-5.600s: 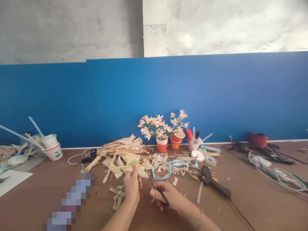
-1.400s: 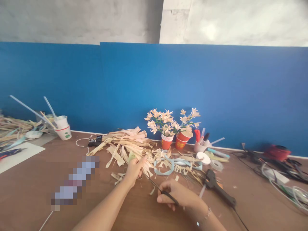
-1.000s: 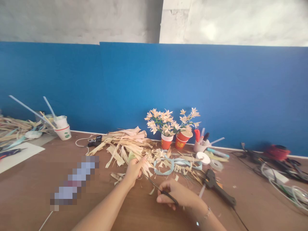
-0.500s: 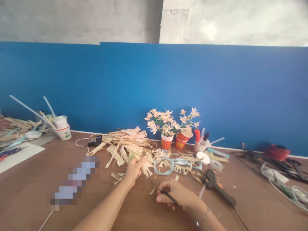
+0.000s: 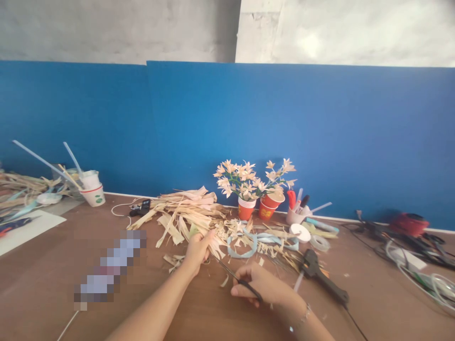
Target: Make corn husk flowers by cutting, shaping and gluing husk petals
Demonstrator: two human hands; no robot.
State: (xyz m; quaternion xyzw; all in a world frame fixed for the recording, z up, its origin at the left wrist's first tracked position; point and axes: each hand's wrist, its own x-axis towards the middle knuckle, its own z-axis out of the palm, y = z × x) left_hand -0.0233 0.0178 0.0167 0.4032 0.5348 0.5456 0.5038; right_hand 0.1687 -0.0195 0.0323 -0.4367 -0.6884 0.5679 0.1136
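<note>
My left hand (image 5: 197, 251) pinches a pale strip of dried husk (image 5: 216, 246) at the front of a loose husk pile (image 5: 188, 208). In my right hand (image 5: 258, 284) is a pair of dark-handled scissors (image 5: 244, 285), fingers closed round the handle. The blades point up and left, their tips close to the lower end of the held strip; whether they touch it I cannot tell. Small cut scraps (image 5: 224, 281) lie on the table near the blades. To the right of the strip rests a pale blue ribbon (image 5: 243, 255).
Red paper cups (image 5: 245, 212) with husk flowers stand by the blue partition (image 5: 302, 118). A cup of pens (image 5: 294, 217), a tape roll (image 5: 320, 243) and a black glue gun (image 5: 325, 277) are at right. Cables (image 5: 419, 274) lie far right. A white cup (image 5: 94, 195) stands at left.
</note>
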